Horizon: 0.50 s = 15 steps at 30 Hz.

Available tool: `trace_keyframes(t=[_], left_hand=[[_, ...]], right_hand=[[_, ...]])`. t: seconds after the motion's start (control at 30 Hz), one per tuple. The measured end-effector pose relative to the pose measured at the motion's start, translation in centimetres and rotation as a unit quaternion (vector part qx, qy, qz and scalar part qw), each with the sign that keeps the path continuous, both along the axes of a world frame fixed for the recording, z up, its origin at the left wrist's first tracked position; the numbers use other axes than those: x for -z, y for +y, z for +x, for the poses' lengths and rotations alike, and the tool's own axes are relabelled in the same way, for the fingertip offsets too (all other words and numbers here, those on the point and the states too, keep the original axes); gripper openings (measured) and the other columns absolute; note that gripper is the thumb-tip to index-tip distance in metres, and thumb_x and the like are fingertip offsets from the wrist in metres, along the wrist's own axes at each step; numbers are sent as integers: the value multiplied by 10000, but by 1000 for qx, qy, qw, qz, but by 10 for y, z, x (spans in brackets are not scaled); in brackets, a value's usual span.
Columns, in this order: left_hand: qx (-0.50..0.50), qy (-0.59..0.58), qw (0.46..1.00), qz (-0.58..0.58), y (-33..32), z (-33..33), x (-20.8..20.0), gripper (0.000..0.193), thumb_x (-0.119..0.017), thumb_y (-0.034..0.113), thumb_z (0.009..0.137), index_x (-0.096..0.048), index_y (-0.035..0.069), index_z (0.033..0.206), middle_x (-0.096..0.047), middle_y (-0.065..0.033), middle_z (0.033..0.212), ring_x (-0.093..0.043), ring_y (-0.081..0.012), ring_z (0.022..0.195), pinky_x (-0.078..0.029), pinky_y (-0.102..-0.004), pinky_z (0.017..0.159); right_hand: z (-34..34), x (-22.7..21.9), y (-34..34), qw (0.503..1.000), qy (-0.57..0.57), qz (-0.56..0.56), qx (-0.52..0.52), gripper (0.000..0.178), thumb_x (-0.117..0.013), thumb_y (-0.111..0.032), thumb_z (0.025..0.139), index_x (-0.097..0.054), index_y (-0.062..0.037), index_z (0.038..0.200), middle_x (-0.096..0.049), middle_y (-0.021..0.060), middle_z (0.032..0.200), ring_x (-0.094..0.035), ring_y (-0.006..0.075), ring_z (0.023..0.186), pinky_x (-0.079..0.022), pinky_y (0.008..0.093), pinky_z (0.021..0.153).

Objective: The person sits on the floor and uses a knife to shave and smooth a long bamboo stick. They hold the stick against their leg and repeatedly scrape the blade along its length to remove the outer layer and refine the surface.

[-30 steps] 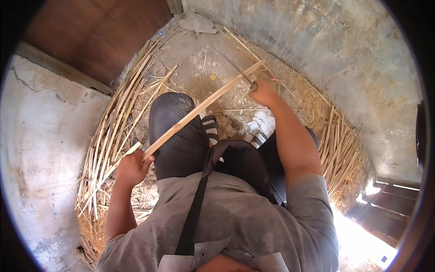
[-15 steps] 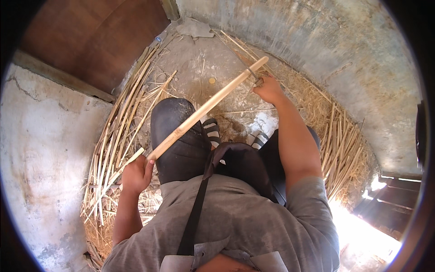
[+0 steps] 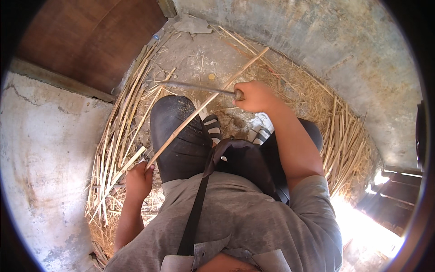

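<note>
A long, pale bamboo strip [image 3: 186,122] slants over my left knee, its far end up and to the right. Its near end is pinched between the thumb and fingers of my left hand [image 3: 139,179]. My right hand [image 3: 253,96] is closed in a fist round the short handle of a knife with a long, thin blade [image 3: 199,87]. The blade, slightly blurred, points left and crosses the strip beyond my knees. Whether the blade touches the strip, I cannot tell. The handle is mostly hidden in my fist.
Long split strips [image 3: 129,113] lie heaped on my left by the wall. Shavings and more strips [image 3: 344,145] are piled along the curved wall [image 3: 317,41] on my right. A brown panel [image 3: 95,41] stands at the far left. My sandalled feet [image 3: 212,126] rest between my knees.
My right hand has moved left and nearer, and the knife blade has swung to point left across the strip. The bamboo strip has turned, showing a narrower side. My left hand stays nearly in place.
</note>
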<state>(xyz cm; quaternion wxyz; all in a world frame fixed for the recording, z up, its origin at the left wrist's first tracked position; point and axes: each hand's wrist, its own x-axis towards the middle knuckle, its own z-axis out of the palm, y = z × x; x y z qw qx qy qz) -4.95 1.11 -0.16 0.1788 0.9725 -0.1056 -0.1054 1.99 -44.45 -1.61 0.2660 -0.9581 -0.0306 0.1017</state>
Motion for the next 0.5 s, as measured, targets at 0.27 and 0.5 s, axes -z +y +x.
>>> trace_keyframes(t=[0.27, 0.5], left_hand=[[18, -17, 999, 49, 2, 0, 13, 292, -667, 224, 966, -559, -5, 821, -636, -281, 720, -628, -501, 683, -484, -559, 626], [23, 50, 997, 54, 2, 15, 2, 342, -663, 300, 966, -586, 2, 817, -649, -275, 746, -635, -504, 717, -499, -562, 655]], right_hand=[[11, 35, -13, 1000, 7, 13, 14, 351, -747, -327, 804, -705, -64, 1033, -717, 207, 973, -685, 410, 965, -543, 496, 830], [12, 48, 7, 1000, 13, -11, -6, 360, -724, -300, 809, -717, -74, 1089, -725, 200, 991, -685, 417, 976, -559, 481, 866]])
